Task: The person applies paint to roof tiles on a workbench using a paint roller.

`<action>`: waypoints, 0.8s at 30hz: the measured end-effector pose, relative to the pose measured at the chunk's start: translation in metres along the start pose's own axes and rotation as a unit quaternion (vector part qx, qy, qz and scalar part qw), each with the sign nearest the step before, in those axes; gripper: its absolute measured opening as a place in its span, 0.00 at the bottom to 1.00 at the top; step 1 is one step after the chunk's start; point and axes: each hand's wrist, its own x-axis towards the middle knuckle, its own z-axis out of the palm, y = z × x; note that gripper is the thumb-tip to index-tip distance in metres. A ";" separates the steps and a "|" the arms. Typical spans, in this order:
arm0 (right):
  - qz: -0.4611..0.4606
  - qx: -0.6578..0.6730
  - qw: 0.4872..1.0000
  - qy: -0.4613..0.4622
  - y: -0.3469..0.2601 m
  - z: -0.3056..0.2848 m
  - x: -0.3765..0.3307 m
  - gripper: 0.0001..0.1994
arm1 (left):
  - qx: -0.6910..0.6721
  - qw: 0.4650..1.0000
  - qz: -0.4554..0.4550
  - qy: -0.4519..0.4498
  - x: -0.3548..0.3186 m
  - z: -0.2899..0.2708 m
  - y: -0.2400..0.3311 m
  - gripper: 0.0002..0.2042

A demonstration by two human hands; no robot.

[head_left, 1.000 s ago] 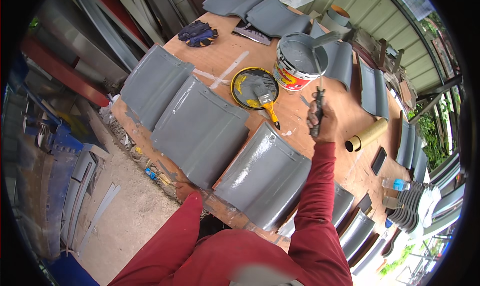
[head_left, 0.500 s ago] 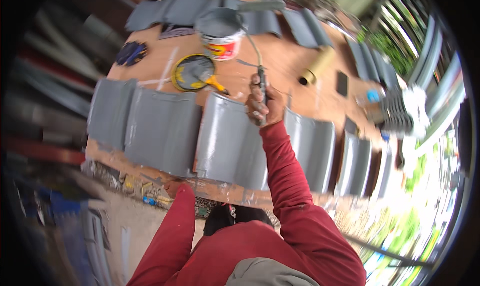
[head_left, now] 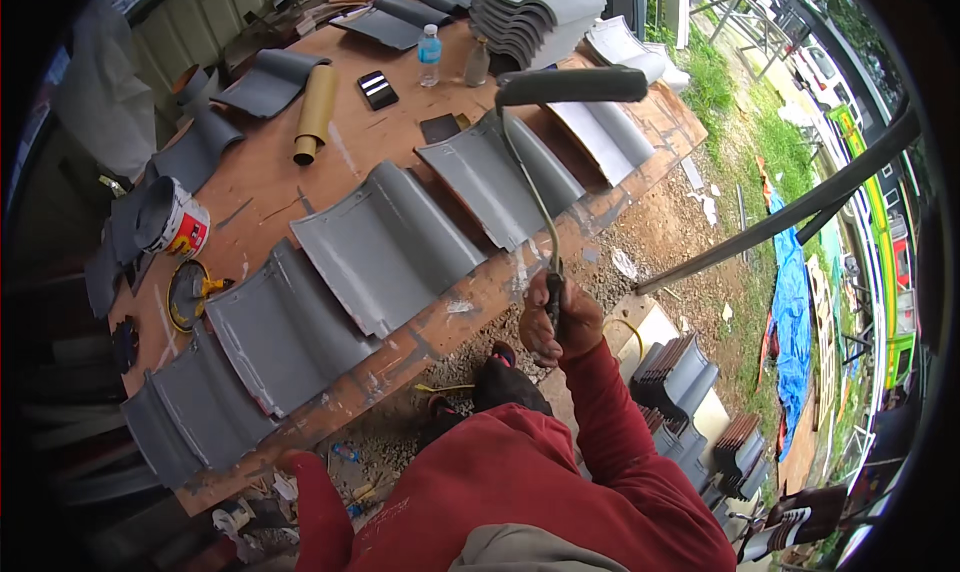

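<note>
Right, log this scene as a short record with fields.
Right hand: gripping the handle of a paint roller
Surface: wooden tabletop, smeared with grey near its edge
Near row: curved grey tiles along the person's side
Paint: bucket at the left, round lid beside it, yellow-handled brush at the lid
Loose items: tan tube, dark phone, blue-labelled bottle
Far side: stacked tiles
Roller contact: cannot tell from this view

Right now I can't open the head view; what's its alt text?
The right hand holds up a paint roller in front of grey curved tiles lined along a wooden table. Toward the left are a paint bucket and a yellow-handled brush on a round lid.
</note>
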 end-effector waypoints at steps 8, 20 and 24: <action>-0.110 -0.075 0.979 0.156 -0.096 -0.087 -0.142 0.21 | 0.440 0.489 0.587 -0.473 -0.078 -0.028 -0.134 0.26; 0.002 -0.305 0.891 0.337 -0.327 -0.191 -0.174 0.22 | 0.113 0.621 0.568 -0.528 -0.517 0.023 -0.024 0.22; 0.022 -0.407 0.863 0.300 -0.402 -0.237 -0.144 0.19 | -0.063 0.743 0.157 -0.647 -0.631 0.004 0.008 0.28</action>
